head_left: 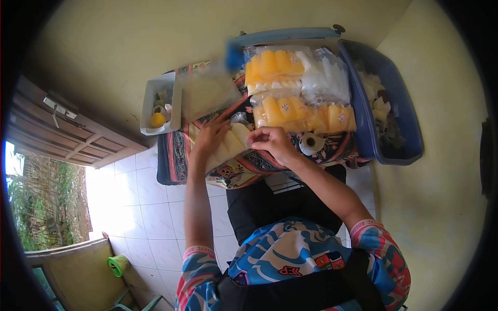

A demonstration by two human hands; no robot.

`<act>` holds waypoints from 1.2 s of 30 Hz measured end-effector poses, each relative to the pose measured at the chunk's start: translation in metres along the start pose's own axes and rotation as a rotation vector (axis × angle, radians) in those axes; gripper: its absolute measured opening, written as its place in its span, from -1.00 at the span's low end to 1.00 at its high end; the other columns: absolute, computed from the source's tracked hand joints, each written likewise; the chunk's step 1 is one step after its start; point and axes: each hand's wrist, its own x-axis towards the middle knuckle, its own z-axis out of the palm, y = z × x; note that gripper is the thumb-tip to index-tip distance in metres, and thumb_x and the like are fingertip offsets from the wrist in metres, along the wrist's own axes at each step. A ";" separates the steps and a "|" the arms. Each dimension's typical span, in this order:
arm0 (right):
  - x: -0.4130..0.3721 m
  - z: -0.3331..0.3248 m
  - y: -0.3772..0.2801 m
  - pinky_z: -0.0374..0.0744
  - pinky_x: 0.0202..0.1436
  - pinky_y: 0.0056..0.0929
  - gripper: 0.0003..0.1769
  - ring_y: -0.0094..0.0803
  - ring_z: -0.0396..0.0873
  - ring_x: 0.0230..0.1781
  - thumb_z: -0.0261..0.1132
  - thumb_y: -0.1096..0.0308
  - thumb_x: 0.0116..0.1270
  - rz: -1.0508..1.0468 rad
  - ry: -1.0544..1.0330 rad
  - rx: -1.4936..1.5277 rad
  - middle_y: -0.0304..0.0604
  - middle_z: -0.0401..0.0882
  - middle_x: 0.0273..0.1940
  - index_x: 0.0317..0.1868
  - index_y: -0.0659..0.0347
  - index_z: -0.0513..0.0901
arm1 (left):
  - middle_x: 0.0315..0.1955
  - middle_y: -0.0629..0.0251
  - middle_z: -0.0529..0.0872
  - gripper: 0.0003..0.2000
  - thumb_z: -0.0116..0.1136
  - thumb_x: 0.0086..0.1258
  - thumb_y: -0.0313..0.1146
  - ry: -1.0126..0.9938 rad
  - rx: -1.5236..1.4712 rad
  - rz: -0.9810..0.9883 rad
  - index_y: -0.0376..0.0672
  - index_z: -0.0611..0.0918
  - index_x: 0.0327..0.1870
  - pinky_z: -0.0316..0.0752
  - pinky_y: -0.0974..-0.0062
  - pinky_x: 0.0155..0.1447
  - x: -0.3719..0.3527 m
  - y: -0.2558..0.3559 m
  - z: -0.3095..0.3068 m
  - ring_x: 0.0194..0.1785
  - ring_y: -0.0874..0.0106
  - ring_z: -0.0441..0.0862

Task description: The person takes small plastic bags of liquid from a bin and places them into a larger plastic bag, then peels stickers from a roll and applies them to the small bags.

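Landmark: white roll [312, 144], standing near the front edge of the cloth-covered counter [170, 167].
Pale pack [228, 147]: lying left of the roll, beneath my hands; pale yellow tubes side by side.
Left hand [211, 136]: on the pale pack's far side from the roll, fingers extended over it.
Right hand [271, 143]: between pale pack and roll, fingers bent, tips close together at the pack's edge; I cannot tell whether they pinch it.
Orange packs: one [282, 111] just beyond the roll, another [274, 63] farther behind.
Clear pack [331, 78]: beyond the roll, beside the farther orange pack.
Blue tub [412, 127]: right of the roll, scraps inside.
White tub [177, 105]: well left of the roll, yellow item [157, 120] inside.
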 end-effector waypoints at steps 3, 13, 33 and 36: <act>-0.001 -0.001 -0.005 0.64 0.01 -0.56 -0.75 -0.52 0.66 -0.17 0.34 0.65 0.20 -0.036 0.032 -0.007 -0.21 0.68 -0.19 -0.08 0.42 0.66 | 0.35 0.17 0.50 -0.63 0.00 0.49 -0.20 0.004 -0.010 -0.013 -0.16 0.67 0.16 0.03 0.05 0.54 -0.001 0.004 -0.002 0.51 0.15 0.27; 0.002 -0.019 0.006 0.61 -0.07 -0.59 -0.80 -0.58 0.63 -0.17 0.36 0.56 0.29 -0.113 0.011 -0.147 -0.24 0.68 -0.20 -0.07 0.36 0.67 | 0.37 0.15 0.48 -0.62 -0.01 0.49 -0.19 -0.006 -0.003 -0.009 -0.17 0.66 0.18 0.02 0.05 0.55 -0.001 0.007 -0.003 0.52 0.15 0.25; 0.059 -0.005 -0.020 0.55 -0.13 -0.50 -0.84 -0.53 0.58 -0.40 0.36 0.49 0.28 -0.251 -0.257 -0.732 -0.23 0.64 -0.40 -0.15 0.30 0.61 | 0.36 0.16 0.50 -0.63 0.02 0.49 -0.18 0.000 0.036 0.017 -0.13 0.67 0.17 0.04 0.08 0.54 -0.003 0.005 -0.004 0.51 0.16 0.28; 0.076 0.001 -0.026 0.55 -0.14 -0.49 -0.88 -0.49 0.59 -0.42 0.35 0.49 0.25 -0.209 -0.374 -0.846 -0.22 0.64 -0.43 -0.21 0.28 0.63 | 0.36 0.14 0.49 -0.64 0.01 0.49 -0.18 -0.005 0.052 0.043 -0.11 0.67 0.18 0.04 0.05 0.54 -0.001 -0.004 -0.001 0.51 0.15 0.28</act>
